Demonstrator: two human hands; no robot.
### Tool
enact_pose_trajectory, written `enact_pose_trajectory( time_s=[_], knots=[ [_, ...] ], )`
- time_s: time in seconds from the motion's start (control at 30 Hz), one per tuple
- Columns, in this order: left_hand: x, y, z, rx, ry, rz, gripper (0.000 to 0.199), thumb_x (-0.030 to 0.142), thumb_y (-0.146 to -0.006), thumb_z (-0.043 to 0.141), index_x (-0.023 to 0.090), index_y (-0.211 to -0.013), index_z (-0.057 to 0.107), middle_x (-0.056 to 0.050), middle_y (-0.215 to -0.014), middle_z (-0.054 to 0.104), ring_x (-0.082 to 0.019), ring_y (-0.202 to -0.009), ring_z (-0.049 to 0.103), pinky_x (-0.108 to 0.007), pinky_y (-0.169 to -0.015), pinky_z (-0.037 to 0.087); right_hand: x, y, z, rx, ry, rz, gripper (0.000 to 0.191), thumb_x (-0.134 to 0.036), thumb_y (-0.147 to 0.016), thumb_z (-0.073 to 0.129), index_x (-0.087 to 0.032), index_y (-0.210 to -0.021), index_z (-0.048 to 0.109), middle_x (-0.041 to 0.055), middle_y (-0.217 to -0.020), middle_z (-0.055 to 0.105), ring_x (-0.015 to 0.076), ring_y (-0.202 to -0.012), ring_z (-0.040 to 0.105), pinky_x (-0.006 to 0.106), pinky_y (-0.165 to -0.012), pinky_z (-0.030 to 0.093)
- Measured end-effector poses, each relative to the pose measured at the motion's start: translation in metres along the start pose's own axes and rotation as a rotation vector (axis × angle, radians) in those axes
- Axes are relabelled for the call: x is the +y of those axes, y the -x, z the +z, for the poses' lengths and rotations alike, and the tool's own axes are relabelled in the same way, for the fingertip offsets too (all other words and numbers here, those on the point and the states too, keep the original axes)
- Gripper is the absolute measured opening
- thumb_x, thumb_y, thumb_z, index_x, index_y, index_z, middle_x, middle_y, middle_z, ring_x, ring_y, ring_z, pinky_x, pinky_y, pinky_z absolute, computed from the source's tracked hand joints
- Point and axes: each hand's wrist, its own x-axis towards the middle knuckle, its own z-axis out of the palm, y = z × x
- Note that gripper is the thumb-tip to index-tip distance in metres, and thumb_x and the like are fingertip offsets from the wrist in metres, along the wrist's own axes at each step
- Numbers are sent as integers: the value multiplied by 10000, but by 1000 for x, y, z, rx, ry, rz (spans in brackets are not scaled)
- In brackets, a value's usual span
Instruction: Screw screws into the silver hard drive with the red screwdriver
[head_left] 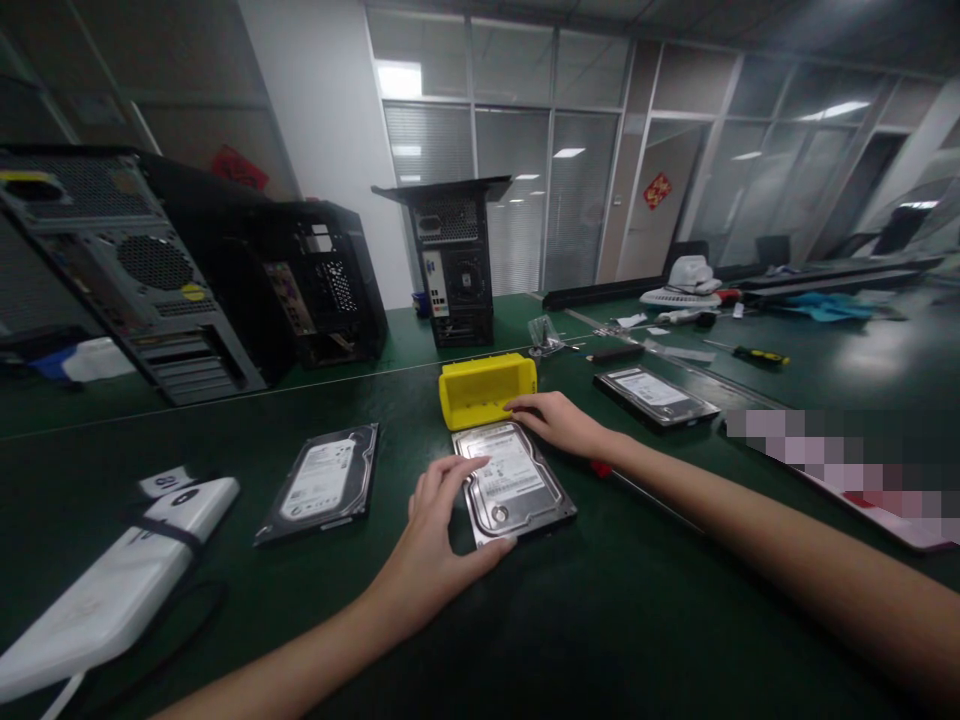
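A silver hard drive (510, 480) with a white label lies face up in front of me on the green table. My left hand (442, 510) spans its left side, thumb at the near edge and fingertips over the label. Just behind the drive stands a yellow plastic bin (487, 378), its open side towards me, with a few small dark bits inside. At the bin's front right corner, my right hand (551, 420) reaches its fingers over the rim. The fingertips are stretched out, and I see nothing between them.
Another hard drive (322, 480) lies left and a third hard drive (656, 395) right. A white power strip (127, 580) is at the near left. Computer cases (180, 260) stand behind. A screwdriver (757, 355) and a small clear bag (546, 335) lie farther back.
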Motion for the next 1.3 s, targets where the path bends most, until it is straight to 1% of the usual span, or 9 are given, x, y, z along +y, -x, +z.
enact_pose_trajectory(
  time_s=[0.07,0.13,0.23,0.3,0.4,0.6,0.9,1.2,1.3],
  knots=[
    [0,0,0,3,3,7,639,392,-761,666,277,-1334,409,-93,-1390,342,-304,-1323,336,-495,-1116,265,3,1,-1,26,-29,68,298,-226,-919,473,-90,-1110,656,100,-1125,673,200,-1027,624,303,-916,445],
    [0,0,-1,6,4,8,634,388,-762,667,281,-1332,411,-92,-1389,346,-308,-1322,339,-503,-1113,266,6,0,-1,30,-38,116,277,-235,-925,455,-89,-1030,667,98,-1021,692,191,-930,635,294,-831,452],
    [1,0,-1,3,5,9,630,382,-763,668,283,-1331,413,-93,-1386,349,-311,-1319,343,-508,-1110,272,9,-3,1,9,-44,151,284,-271,-925,448,-93,-891,665,91,-867,687,174,-781,622,276,-708,433],
    [0,0,-1,3,7,14,627,383,-765,667,288,-1330,414,-93,-1384,353,-313,-1320,344,-514,-1108,276,10,-6,3,3,-46,174,267,-294,-903,485,-97,-836,652,85,-817,673,163,-722,597,264,-649,408],
    [0,0,-1,8,6,23,622,381,-766,667,295,-1328,416,-92,-1381,362,-319,-1320,346,-526,-1105,276,12,-10,5,2,-60,202,231,-306,-859,550,-99,-813,643,70,-780,655,145,-680,563,244,-599,381],
    [4,1,-2,8,1,3,621,360,-755,670,274,-1319,426,-98,-1374,375,-318,-1308,363,-520,-1103,282,14,-13,7,9,-93,214,220,-281,-849,544,-103,-748,625,46,-716,615,122,-641,524,232,-592,360],
    [0,1,-2,-1,3,11,629,383,-768,663,280,-1333,409,-98,-1386,349,-315,-1317,342,-520,-1105,272,16,-12,7,1,-135,229,172,-216,-836,528,-95,-789,641,52,-750,629,127,-675,544,231,-620,381],
    [0,1,-1,9,14,20,621,381,-762,671,293,-1326,425,-92,-1380,370,-326,-1313,352,-533,-1098,284,16,-10,7,-5,-141,219,190,-233,-844,523,-95,-813,651,61,-778,643,141,-706,559,245,-643,391],
    [1,0,-2,11,15,17,624,377,-756,673,290,-1324,428,-94,-1378,376,-330,-1311,357,-537,-1096,287,16,-11,7,-8,-133,211,222,-244,-863,499,-100,-775,643,61,-765,641,141,-701,555,250,-646,385]
  ],
)
